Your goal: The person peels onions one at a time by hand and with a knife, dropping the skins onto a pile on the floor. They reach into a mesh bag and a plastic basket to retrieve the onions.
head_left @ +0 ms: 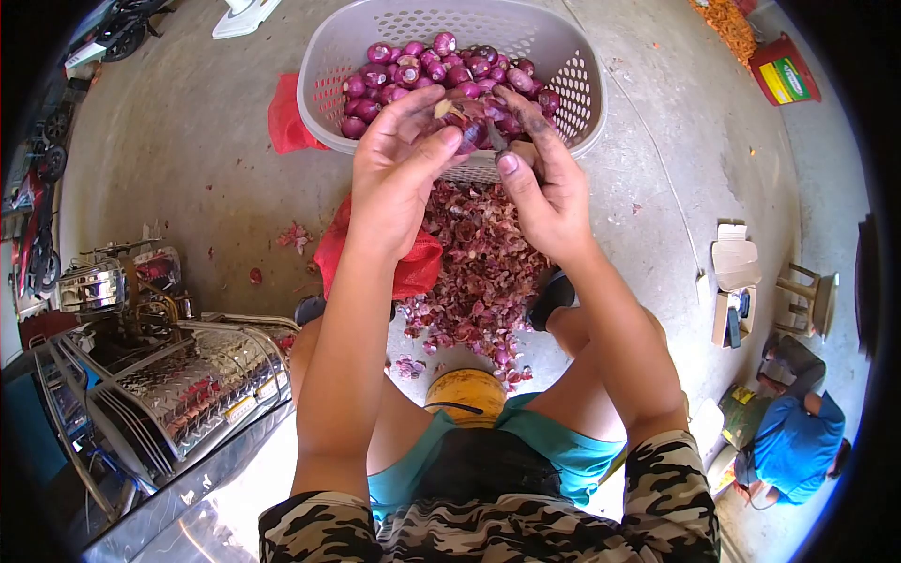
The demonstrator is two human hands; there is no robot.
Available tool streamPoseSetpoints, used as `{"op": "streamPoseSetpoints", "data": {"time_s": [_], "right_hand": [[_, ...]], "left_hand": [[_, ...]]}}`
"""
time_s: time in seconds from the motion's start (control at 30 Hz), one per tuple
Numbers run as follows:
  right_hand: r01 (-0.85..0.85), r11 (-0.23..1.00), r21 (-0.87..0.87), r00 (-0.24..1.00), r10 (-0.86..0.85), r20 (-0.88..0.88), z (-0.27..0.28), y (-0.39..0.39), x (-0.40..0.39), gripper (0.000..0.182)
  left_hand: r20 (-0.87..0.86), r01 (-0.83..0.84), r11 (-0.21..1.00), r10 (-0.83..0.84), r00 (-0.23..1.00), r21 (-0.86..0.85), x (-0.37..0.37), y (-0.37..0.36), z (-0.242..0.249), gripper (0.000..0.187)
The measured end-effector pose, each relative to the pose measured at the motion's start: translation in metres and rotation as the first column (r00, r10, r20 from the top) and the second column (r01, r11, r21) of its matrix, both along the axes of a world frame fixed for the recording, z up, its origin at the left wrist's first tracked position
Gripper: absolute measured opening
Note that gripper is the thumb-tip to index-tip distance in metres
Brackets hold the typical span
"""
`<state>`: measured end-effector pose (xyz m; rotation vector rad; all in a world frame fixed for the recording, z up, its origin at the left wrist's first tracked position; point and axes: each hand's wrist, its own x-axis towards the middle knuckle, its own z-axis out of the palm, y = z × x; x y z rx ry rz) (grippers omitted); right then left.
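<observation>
Red onion (pixel 469 129) with loose papery skin is held up in my left hand (pixel 402 155), fingers curled around its left side. My right hand (pixel 547 174) grips a small knife (pixel 496 138); its dark blade is by the onion, and the fingers hide the handle. Dark stains mark my right fingers. Just beyond both hands stands a grey perforated basket (pixel 314 70) with many peeled red onions (pixel 427 68) in it. Below the hands, a heap of onion skins (pixel 479 267) covers the floor between my feet, beside a red mesh sack (pixel 413 270).
Under me is a yellow container (pixel 466 392). Chromed metal vehicle parts (pixel 202 375) stand at left. On the right are a red bucket (pixel 786 73), an opened cardboard box (pixel 735 272), a stool (pixel 809 298) and another person in a blue shirt (pixel 798 446).
</observation>
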<state>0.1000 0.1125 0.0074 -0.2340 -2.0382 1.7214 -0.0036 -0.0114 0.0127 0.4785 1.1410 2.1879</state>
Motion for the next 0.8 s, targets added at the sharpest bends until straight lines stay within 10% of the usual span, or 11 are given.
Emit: {"op": "streamPoseSetpoints", "data": {"time_s": [0.17, 0.8], "right_hand": [[0.007, 0.963, 0.269, 0.999, 0.003, -0.035, -0.003, 0.004, -0.001, 0.053], [0.08, 0.956, 0.282, 0.983, -0.028, -0.183, -0.004, 0.001, -0.01, 0.03]], "left_hand": [[-0.032, -0.062, 0.998, 0.063, 0.998, 0.03, -0.005, 0.001, 0.001, 0.04], [-0.225, -0.138, 0.99, 0.126, 0.966, -0.036, 0.001, 0.002, 0.001, 0.044]]}}
